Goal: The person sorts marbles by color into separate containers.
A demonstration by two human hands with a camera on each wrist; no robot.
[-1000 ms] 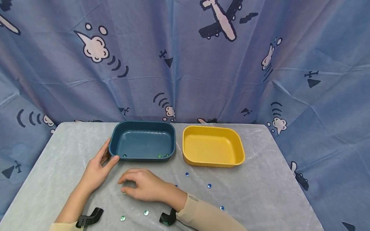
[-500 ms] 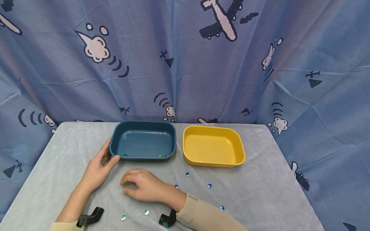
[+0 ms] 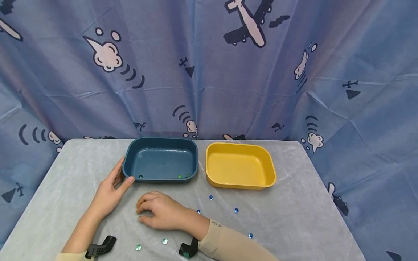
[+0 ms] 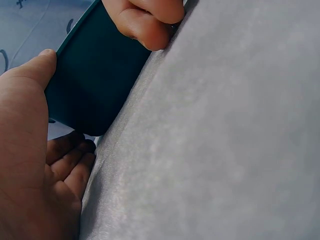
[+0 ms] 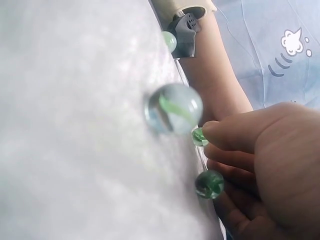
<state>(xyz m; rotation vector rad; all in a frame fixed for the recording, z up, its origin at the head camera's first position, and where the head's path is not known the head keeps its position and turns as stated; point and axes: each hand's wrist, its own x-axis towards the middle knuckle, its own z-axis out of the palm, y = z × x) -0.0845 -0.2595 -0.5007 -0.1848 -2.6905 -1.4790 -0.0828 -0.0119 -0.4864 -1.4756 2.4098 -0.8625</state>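
At the left end of a dark teal tray [image 3: 160,180], my left hand [image 3: 107,195] rests with its thumb at the front corner and its fingers along the side. Several green marbles [image 3: 179,177] lie inside the tray. In front of it, my right hand [image 3: 161,212] is low over the table, fingers bent. The right wrist view shows its thumb tip against a green marble [image 5: 199,137], pinched with the index finger. A darker green marble [image 5: 210,184] sits right at the lower fingers. In the head view the hand hides both.
A yellow tray [image 3: 241,186] stands right of the teal one. Blue marbles [image 3: 236,210] lie scattered in front of it. Two pale green marbles [image 3: 164,241] lie near the front, close to the right wrist strap [image 3: 188,249]. A printed blue curtain [image 3: 209,72] hangs behind the table.
A green marble seen below the right thumb a second ago is now hidden in the head view. The right hand has shifted slightly right; the left hand stays at the teal tray.
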